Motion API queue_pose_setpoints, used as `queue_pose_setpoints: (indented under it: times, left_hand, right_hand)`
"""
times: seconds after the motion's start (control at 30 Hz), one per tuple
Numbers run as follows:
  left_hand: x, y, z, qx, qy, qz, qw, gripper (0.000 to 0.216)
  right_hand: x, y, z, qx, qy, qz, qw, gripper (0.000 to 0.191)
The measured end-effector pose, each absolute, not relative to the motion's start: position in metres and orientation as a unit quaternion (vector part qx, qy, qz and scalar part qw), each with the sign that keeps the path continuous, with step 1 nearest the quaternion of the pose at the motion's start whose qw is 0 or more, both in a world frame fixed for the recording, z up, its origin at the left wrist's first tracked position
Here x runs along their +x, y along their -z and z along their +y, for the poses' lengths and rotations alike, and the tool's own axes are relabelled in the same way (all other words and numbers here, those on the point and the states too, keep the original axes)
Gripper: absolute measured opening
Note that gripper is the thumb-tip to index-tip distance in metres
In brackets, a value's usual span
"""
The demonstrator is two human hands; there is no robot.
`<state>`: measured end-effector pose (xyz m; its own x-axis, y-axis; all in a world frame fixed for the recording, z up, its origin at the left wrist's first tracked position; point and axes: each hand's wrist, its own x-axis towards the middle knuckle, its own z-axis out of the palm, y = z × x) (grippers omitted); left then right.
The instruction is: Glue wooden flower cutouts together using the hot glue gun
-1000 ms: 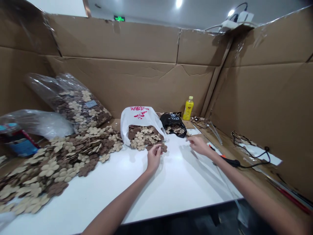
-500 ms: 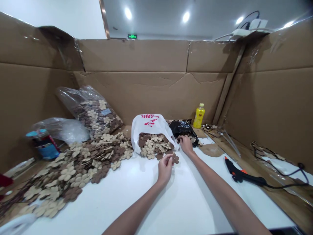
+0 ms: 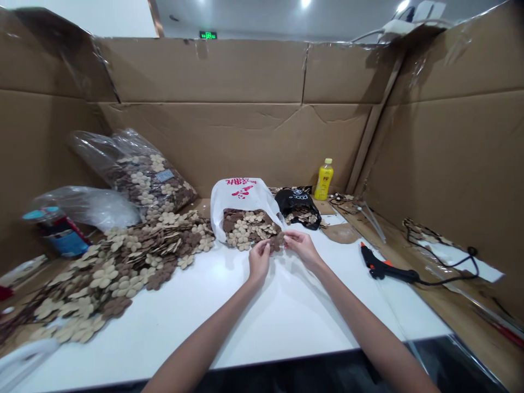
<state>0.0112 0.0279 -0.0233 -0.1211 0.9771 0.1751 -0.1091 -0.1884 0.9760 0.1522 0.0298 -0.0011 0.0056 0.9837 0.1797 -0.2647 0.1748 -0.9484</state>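
Observation:
A brown flower-shaped piece (image 3: 277, 242) is held up between my two hands, just in front of the white plastic bag. My left hand (image 3: 259, 261) pinches it from the left. At the flower's right edge, the fingers of my right hand (image 3: 303, 246) are closed on it; whether they hold a second small piece I cannot make out. The white bag (image 3: 245, 191) with red print lies with its mouth toward me, full of beige and brown flower pieces (image 3: 245, 229). Beside it on the right, a black bag (image 3: 298, 201) spills similar pieces.
A large heap of flower pieces (image 3: 135, 267) covers the table's left, with a clear bag of flowers (image 3: 155, 183) behind. Blue-lidded jars (image 3: 61, 234) stand far left. At right lie a black glue gun (image 3: 387, 268) and its cord. A yellow bottle (image 3: 323, 180) stands near the cardboard wall (image 3: 229, 136).
My right hand has come back from the black bag's mouth to the brown flower in my left hand. The head view has tilted down and shifted slightly.

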Motion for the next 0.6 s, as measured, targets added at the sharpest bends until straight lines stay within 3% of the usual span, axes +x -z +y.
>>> queue_pose_setpoints:
  times: [0.6]
  left_hand:
    - [0.014, 0.019, 0.026, 0.45, -0.603, 0.421, 0.507, 0.026]
  right_hand:
    - [0.138, 0.004, 0.023, -0.46, -0.435, -0.519, 0.574, 0.027]
